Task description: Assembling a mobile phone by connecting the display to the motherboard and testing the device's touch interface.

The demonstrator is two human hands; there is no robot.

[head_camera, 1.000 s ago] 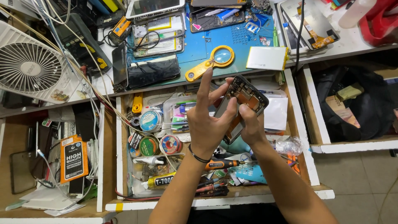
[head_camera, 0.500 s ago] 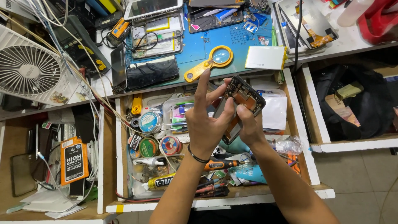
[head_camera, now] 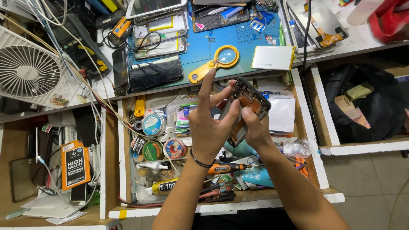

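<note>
Left hand [head_camera: 209,127]: thumb and lower fingers pinch the near edge of an opened phone frame [head_camera: 246,107], forefinger raised straight and free. Right hand [head_camera: 255,130]: closed under the frame's lower end, supporting it tilted above an open drawer [head_camera: 123,170]. Below the left wrist lies an orange-handled screwdriver [head_camera: 226,168]. Beyond the raised forefinger, a yellow magnifier [head_camera: 217,62] rests on the blue mat [head_camera: 200,42] covering the tabletop.
</note>
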